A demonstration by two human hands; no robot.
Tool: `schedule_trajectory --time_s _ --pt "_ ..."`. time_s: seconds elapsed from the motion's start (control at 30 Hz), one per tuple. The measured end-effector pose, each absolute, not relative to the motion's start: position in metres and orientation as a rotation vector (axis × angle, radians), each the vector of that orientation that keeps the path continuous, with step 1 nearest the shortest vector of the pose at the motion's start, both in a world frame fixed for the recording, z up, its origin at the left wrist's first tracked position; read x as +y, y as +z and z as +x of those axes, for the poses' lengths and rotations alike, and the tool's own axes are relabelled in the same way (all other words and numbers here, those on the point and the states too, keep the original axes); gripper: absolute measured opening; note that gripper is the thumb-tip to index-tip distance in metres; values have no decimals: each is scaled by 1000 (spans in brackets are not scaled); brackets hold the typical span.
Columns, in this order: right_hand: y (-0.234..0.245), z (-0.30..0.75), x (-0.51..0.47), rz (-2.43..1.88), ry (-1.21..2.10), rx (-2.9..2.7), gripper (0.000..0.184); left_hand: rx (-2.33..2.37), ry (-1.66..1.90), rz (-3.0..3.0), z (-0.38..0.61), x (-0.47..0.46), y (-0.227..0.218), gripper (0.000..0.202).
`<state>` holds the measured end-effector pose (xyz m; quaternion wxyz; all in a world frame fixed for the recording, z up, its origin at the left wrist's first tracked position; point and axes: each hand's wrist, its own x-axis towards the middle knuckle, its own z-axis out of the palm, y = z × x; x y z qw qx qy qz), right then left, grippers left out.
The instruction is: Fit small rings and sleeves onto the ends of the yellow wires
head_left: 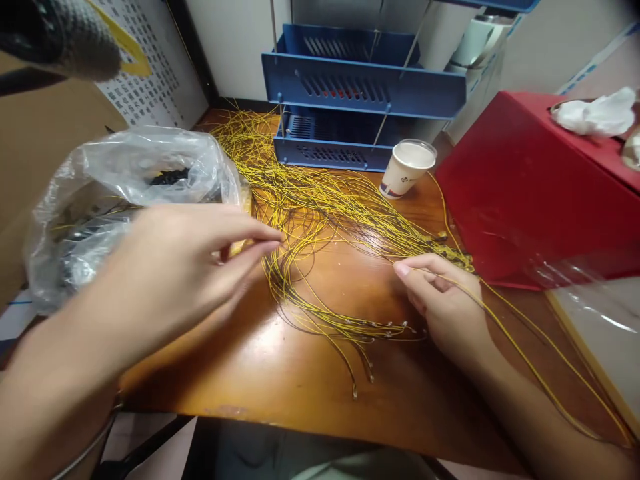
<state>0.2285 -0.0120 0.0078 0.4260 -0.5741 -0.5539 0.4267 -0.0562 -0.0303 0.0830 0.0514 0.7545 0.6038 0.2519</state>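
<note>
My left hand [200, 257] is over the left part of the desk, thumb and forefinger pressed together beside the tangle of yellow and black wires [320, 190]. Whatever is in that pinch is too thin to make out. On the right, my right hand [445, 293] pinches a thin yellow wire [505, 323], which runs back over the wrist and forearm. A smaller bunch of wires [320, 310] curves across the desk between my hands, with small metal terminals at its ends. Behind my right fingers, more wire ends gather.
A clear plastic bag [165, 147] with dark contents stands at the left. Blue tray shelves [365, 87] rise at the back, with a paper cup [407, 167] in front. A red tissue box [525, 193] is at the right. The desk's front edge [280, 427] runs near me.
</note>
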Motion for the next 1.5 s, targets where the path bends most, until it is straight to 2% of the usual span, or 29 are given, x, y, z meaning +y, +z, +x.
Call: schedule_trajectory --time_s 0.13,0.27,0.7,1.33,1.5 --pt "9 225 -11 -1431 1086 -1366 20 1354 736 2282 -6 6 61 21" --pt "8 223 -8 -1414 1073 -1350 19 1171 787 2134 28 35 32 17" --pt "-4 220 -9 -1243 1165 -1305 23 1055 953 1882 39 15 4 12" --pt "-1 222 -12 -1177 1476 -1123 20 949 1009 1697 36 8 0 14" --pt "-5 221 -16 -1187 1420 -1149 21 1032 999 1804 34 10 -1 14"
